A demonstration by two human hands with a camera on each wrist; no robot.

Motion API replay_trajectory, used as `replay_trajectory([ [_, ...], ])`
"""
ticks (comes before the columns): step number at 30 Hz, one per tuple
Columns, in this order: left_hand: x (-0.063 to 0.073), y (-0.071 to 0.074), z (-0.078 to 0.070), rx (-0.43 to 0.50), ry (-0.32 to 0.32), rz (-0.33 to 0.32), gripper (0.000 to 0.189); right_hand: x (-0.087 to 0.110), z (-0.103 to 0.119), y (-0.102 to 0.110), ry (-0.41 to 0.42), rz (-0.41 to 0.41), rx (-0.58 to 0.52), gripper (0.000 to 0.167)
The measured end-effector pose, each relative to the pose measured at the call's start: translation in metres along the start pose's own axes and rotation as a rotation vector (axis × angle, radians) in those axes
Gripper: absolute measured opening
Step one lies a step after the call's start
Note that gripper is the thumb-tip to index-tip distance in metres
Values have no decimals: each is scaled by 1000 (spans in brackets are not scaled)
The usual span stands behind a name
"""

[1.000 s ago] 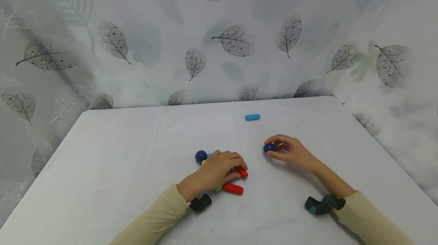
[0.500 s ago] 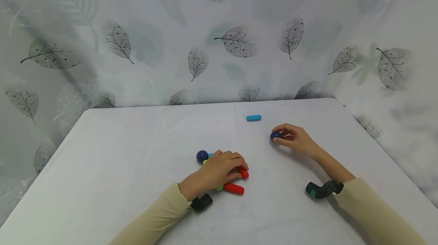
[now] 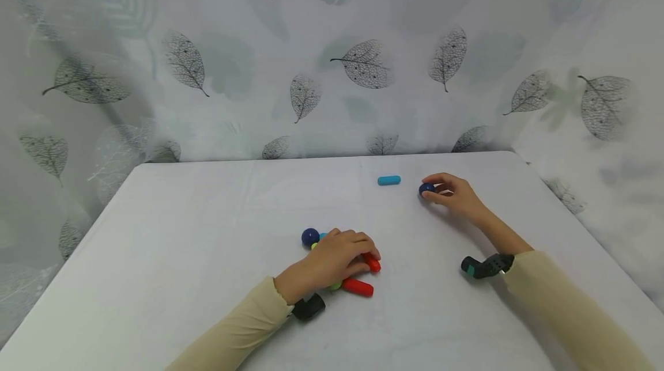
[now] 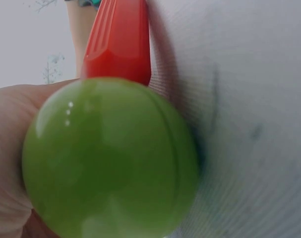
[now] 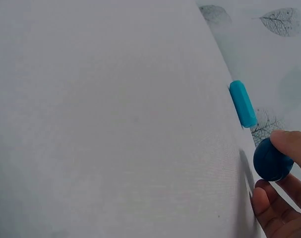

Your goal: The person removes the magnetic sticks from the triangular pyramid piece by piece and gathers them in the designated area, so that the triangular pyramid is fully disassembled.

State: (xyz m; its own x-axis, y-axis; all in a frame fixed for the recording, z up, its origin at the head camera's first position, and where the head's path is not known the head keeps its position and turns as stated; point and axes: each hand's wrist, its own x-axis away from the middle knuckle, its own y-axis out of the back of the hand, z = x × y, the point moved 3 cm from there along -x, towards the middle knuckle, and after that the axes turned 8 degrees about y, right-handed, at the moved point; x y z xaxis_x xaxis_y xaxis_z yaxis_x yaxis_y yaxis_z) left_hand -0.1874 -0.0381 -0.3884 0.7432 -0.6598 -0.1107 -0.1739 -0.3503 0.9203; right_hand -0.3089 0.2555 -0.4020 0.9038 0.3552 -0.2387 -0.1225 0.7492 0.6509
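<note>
My right hand (image 3: pixel 456 195) pinches a dark blue ball (image 5: pixel 272 159) between thumb and fingers, low over the far right of the white table. My left hand (image 3: pixel 334 258) lies over a small cluster of balls and rods, with thumb and fingers around one red rod (image 3: pixel 372 262). Beside its thumb a second red rod (image 3: pixel 358 287) sticks out from a green ball (image 4: pixel 110 158), which fills much of the left wrist view. Another dark blue ball (image 3: pixel 310 237) sits at the cluster's far left, by bits of light blue and yellow-green. The palm hides the middle of the cluster.
A light blue rod (image 3: pixel 389 180) lies alone near the table's back edge, left of the right hand. Behind the white table (image 3: pixel 207 233) hangs a leaf-patterned curtain (image 3: pixel 233 71). Each wrist carries a black camera, such as the right wrist camera (image 3: pixel 485 267).
My right hand has carried the dark blue ball away from me and slightly right, toward the back edge near the light blue rod. The left hand stays at the cluster.
</note>
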Motion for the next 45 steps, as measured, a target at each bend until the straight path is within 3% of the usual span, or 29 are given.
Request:
replay_trajectory([
  [6, 1, 1, 0, 1, -14, -11, 20, -11, -8, 1, -34, 1, 20, 44],
  [15, 1, 2, 1, 4, -32, -21, 20, -22, -17, -2, -31, -76, 28, 43],
  [28, -1, 1, 2, 65, -19, -11, 21, -26, -17, -3, -66, -90, 12, 51],
  [38, 0, 3, 3, 115, -58, -104, 18, -22, -13, 1, -45, -119, -22, 52],
  [41, 0, 4, 3, 87, -27, -137, 20, -20, -10, 3, -34, -134, -34, 51],
  [45, 0, 5, 4, 40, 63, -139, 27, -16, -3, 5, -9, -145, -25, 50],
])
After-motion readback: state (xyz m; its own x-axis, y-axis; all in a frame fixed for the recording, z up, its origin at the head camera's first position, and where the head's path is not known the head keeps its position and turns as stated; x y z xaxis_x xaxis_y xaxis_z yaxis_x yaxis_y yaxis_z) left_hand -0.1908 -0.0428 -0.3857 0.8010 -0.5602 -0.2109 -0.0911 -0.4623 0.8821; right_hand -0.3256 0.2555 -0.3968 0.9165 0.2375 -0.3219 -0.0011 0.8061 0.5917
